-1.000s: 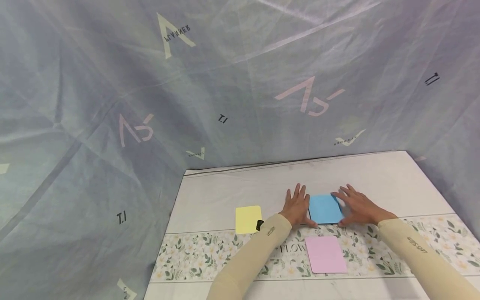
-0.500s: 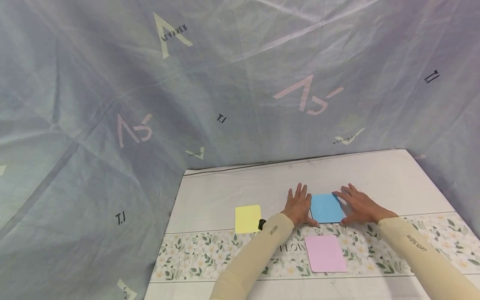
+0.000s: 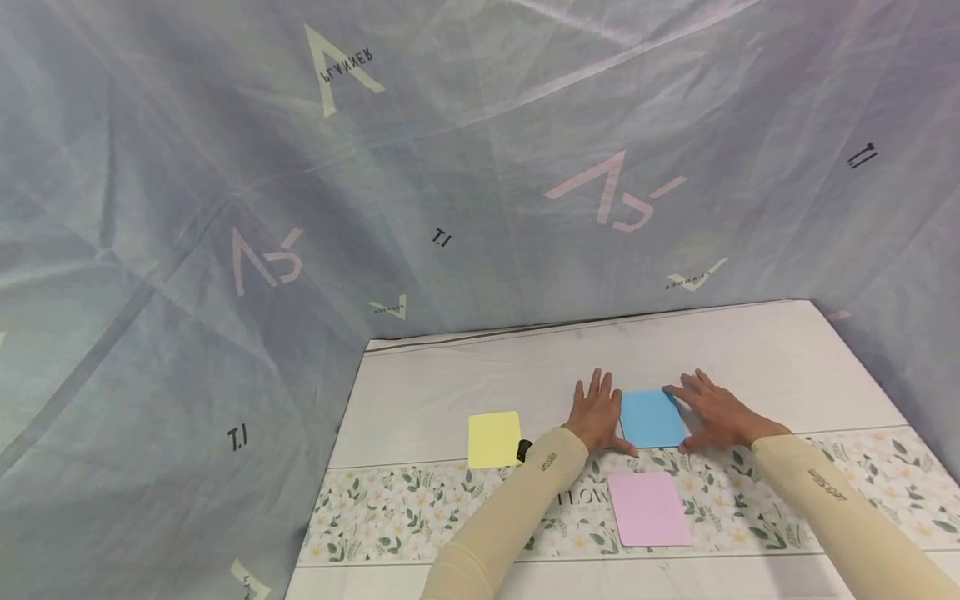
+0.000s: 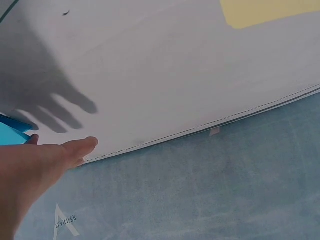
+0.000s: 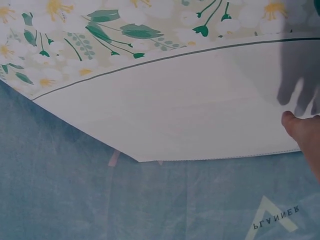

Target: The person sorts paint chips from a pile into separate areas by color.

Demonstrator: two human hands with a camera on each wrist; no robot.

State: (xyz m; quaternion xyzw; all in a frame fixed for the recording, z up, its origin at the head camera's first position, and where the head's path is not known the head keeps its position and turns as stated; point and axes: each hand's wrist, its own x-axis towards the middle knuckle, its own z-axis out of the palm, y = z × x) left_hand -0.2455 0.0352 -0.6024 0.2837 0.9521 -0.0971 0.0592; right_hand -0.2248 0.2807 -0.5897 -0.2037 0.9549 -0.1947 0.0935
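Note:
A blue square (image 3: 652, 418) with a paper-like surface lies between the two hands in the head view. On its left side, the left hand (image 3: 595, 418) has spread, mostly straight fingers, its thumb near the square's lower left corner. Opposite, the right hand (image 3: 718, 415) reaches a finger to the upper right corner and its thumb to the lower right one. The left wrist view catches a bit of the blue square (image 4: 11, 135) in two shades, beyond the left hand (image 4: 42, 160). Only part of the right hand (image 5: 305, 132) enters the right wrist view.
A yellow square (image 3: 493, 439) lies left of the left wrist. Nearer the person is a pink square (image 3: 649, 509), on the floral band of the white table cover (image 3: 450, 379). Grey-blue printed fabric (image 3: 495, 167) hangs behind and at both sides.
The view shifts slightly. Both hands keep their places beside the blue square, and the yellow and pink squares stay put.

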